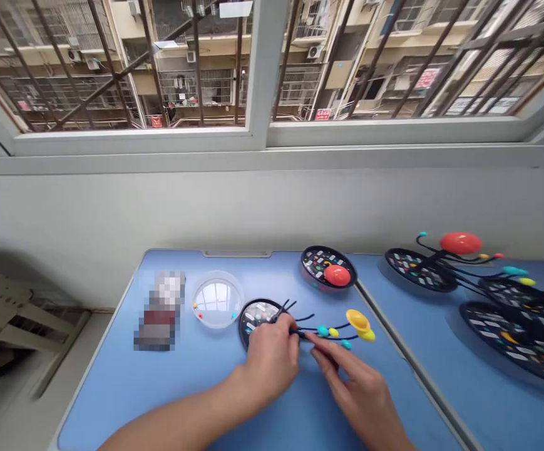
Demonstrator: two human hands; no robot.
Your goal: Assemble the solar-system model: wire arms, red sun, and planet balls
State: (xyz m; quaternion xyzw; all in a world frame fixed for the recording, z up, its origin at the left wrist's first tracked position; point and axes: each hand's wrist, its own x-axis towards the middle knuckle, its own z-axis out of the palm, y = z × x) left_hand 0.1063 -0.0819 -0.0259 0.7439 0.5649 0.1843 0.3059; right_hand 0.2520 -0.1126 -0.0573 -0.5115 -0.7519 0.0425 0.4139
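Observation:
My left hand point(274, 351) is closed round the black stem of a solar system model, where its thin arms gather. My right hand point(359, 382) pinches at one of the black planet arms just to the right; its fingertips partly hide the spot. Several arms fan out, carrying turquoise balls point(323, 331), a yellow ball point(333, 332) and a ringed orange-yellow planet point(357, 320). A few arm ends above my left hand are bare. Behind that hand lies a round black base point(255, 313) printed with planets, partly covered.
A clear round dish point(218, 285) holds several tiny coloured balls. Left of it is a blurred-out item point(159, 311). Another black base point(310, 258) bears a red dome point(337, 275). More models point(422, 270) stand to the right, past a seam between the blue tables point(234, 407). A wall and barred window rise behind.

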